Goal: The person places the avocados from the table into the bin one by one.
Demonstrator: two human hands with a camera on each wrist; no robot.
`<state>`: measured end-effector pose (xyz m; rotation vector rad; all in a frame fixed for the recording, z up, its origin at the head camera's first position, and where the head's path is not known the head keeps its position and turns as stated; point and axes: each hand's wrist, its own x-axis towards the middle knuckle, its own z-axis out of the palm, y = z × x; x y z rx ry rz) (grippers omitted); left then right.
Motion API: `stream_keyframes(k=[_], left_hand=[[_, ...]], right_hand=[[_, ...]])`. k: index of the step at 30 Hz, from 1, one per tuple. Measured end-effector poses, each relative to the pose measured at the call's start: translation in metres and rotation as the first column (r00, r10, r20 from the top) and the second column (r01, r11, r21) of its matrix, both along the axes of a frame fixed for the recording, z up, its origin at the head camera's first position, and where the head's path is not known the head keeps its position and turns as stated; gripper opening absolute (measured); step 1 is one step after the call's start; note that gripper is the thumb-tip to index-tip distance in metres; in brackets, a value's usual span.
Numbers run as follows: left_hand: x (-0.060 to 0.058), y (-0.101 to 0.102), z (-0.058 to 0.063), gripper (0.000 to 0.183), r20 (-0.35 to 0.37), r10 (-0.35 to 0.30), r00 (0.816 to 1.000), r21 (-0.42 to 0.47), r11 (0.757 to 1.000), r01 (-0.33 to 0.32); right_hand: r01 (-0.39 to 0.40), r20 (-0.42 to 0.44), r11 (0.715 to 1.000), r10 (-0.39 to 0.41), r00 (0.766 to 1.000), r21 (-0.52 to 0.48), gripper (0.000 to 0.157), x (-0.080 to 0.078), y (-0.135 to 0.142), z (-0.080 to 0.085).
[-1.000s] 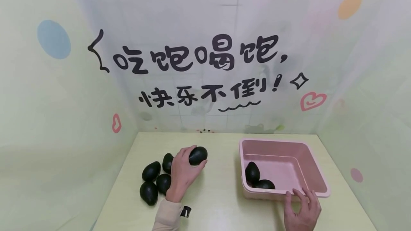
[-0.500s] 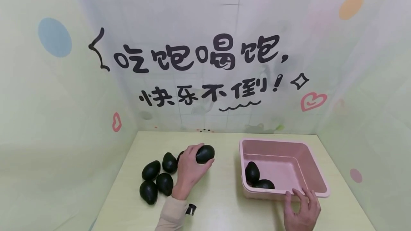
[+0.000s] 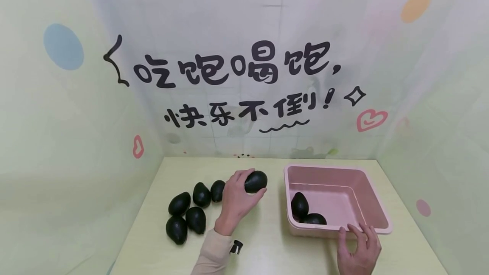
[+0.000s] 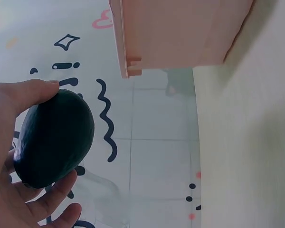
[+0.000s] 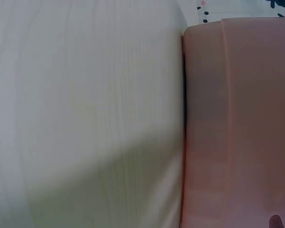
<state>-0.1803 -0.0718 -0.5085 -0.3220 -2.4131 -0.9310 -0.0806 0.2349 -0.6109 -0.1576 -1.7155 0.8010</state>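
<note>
My left hand [image 3: 238,200] grips a dark green avocado [image 3: 256,181] between thumb and fingers, held over the table left of the pink bin [image 3: 340,231]. Seen from the left wrist, the thumb lies on top of the avocado [image 4: 57,137], with fingers curled beneath it. My right hand [image 3: 359,249] rests its fingertips on the bin's front rim. From the right wrist, one fingertip [image 5: 276,221] shows low against the bin's front wall [image 5: 256,118]. Inside the bin, two avocados lie in the front left corner, one upright [image 3: 300,206] and one lower [image 3: 315,219].
Several more avocados lie grouped on the left of the table, among them one at the front [image 3: 177,229] and one nearest my left hand [image 3: 217,191]. A printed backdrop [image 3: 244,139] rises behind the pale table [image 3: 263,245], with curtain-like walls on both sides.
My left hand has carried the avocado rightward, toward the bin, uncovering avocados behind it on the table. The right hand and bin have stayed put.
</note>
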Motion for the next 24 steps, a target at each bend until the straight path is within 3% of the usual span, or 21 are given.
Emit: stream_keyframes(k=[10, 24], left_hand=[[0.002, 0.024, 0.005, 0.060, 0.025, -0.054, 0.998, -0.005, 0.999, 0.054], [0.007, 0.042, 0.008, 0.059, 0.026, -0.082, 0.996, -0.009, 0.997, 0.082]], right_hand=[[0.004, -0.003, 1.000, -0.004, 1.000, 0.007, 0.062, 0.000, 0.003, 0.003], [-0.005, -0.010, 1.000, 0.005, 1.000, -0.006, 0.064, -0.001, -0.001, -0.001]])
